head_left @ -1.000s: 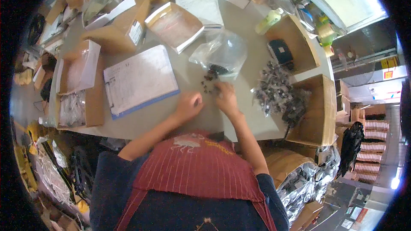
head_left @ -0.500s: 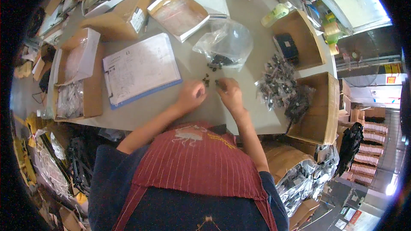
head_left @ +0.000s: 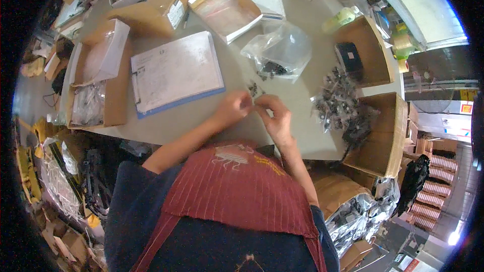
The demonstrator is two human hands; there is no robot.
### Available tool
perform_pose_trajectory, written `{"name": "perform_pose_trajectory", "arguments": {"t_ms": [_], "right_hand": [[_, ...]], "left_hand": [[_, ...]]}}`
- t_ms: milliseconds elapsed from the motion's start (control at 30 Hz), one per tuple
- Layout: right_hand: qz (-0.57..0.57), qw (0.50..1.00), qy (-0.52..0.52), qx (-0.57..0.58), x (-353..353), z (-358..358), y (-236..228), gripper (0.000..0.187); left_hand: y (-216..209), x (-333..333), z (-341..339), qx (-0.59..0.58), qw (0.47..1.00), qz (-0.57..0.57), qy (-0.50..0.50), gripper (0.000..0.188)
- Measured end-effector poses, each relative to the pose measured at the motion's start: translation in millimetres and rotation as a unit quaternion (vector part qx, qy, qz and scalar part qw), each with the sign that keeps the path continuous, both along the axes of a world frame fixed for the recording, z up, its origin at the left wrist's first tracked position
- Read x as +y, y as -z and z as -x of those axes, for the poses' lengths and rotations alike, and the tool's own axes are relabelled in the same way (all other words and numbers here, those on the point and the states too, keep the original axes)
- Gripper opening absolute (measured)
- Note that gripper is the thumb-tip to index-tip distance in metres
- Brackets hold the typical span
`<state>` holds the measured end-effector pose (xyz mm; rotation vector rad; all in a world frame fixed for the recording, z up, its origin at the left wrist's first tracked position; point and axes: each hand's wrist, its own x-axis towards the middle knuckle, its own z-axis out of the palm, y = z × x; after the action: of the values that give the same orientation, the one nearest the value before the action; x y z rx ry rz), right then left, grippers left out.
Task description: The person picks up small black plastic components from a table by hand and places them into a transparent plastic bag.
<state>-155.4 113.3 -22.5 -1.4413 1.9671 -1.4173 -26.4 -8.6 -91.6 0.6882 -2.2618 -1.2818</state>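
Note:
My left hand point(head_left: 234, 109) and my right hand point(head_left: 277, 120) meet over the table, fingertips almost touching. The fingers of both are curled into a pinch. Whatever lies between them is too small and blurred to name. Just beyond the fingertips is a little group of small dark parts point(head_left: 253, 88) on the tabletop. Farther back lies a clear plastic bag point(head_left: 295, 48), its mouth toward me, with more small dark parts point(head_left: 274, 68) in and before it.
A clipboard with papers point(head_left: 177, 73) lies left of my hands. At the far left stands a carton point(head_left: 117, 95) of clear bags. On the right, a pile of small bagged dark parts point(head_left: 335, 100) lies beside two open cartons point(head_left: 379, 131). A shallow box point(head_left: 224, 12) sits behind.
My hands have drawn together until the fingertips nearly touch. The right hand has left the small dark parts on the table. The whole view has shifted slightly.

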Motion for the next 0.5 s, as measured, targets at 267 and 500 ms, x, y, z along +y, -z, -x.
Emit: {"name": "perform_pose_trajectory", "arguments": {"t_ms": [267, 500], "right_hand": [[0.004, 0.999, -0.012, -0.039, -11, -2, 4, 0.023], [-0.107, 0.985, 0.065, 0.122, -22, 37, 48, 0.027]], "left_hand": [[15, -2, 0, 0.066, 0.998, 0.005, -0.001, 0.029], [16, -3, 3, 0.065, 0.996, -0.057, 0.006, 0.023]]}}
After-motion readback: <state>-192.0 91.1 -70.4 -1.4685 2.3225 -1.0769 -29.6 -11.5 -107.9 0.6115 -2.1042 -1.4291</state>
